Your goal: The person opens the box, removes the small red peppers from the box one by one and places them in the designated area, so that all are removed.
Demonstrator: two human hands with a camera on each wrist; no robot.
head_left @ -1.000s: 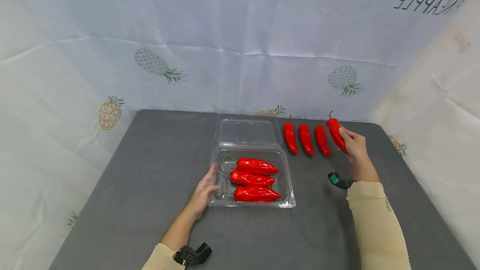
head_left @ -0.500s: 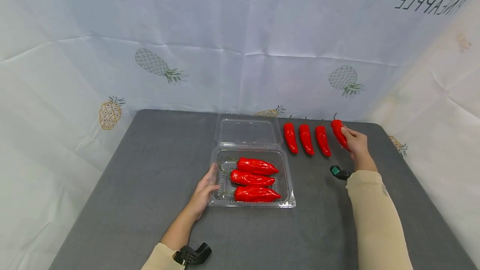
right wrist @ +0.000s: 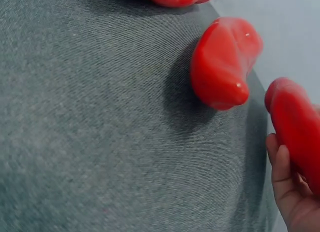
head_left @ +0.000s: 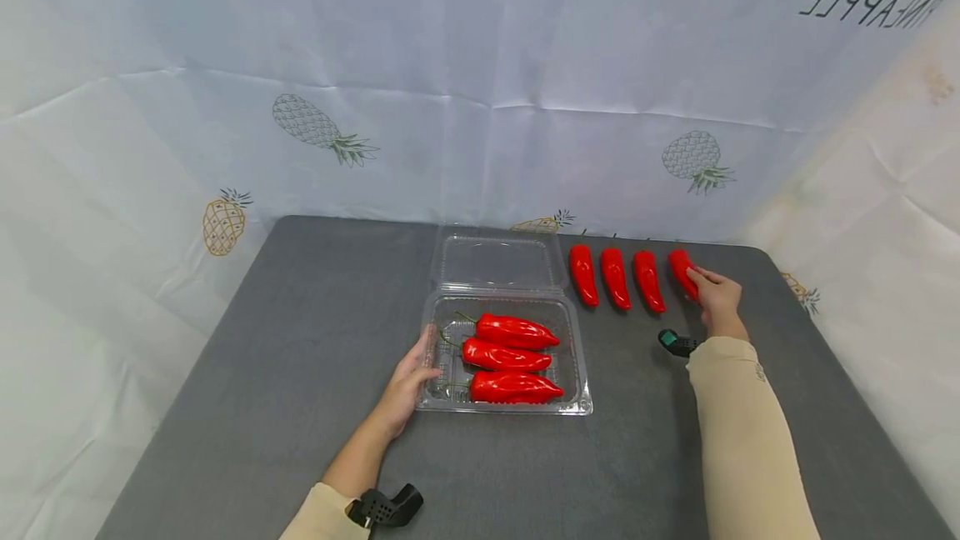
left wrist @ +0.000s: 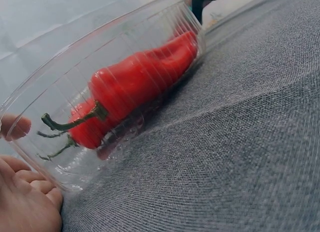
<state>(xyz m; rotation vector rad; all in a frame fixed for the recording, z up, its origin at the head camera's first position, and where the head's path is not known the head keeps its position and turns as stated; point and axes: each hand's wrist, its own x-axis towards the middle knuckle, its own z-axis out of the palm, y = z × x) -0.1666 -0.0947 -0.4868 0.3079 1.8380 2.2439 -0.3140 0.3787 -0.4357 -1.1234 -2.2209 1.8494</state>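
Observation:
A clear plastic clamshell container stands lid-up on the table, with several long red peppers inside, one of them the middle pepper. My left hand holds the container's left rim, thumb over the edge and fingers against the outer wall; in the left wrist view, part of the hand lies beside the wall and green stems. To the right, my right hand grips a red pepper at the end of a row. In the right wrist view, that pepper lies between thumb and fingers.
Left of the held pepper lie three more red peppers, the nearest being a slightly bent pepper. The container's clear lid lies back towards the rear. A pineapple-print curtain hangs behind the grey table.
My right hand has moved slightly right and down with its pepper, away from the other peppers in the row. The left hand and the container have stayed in place.

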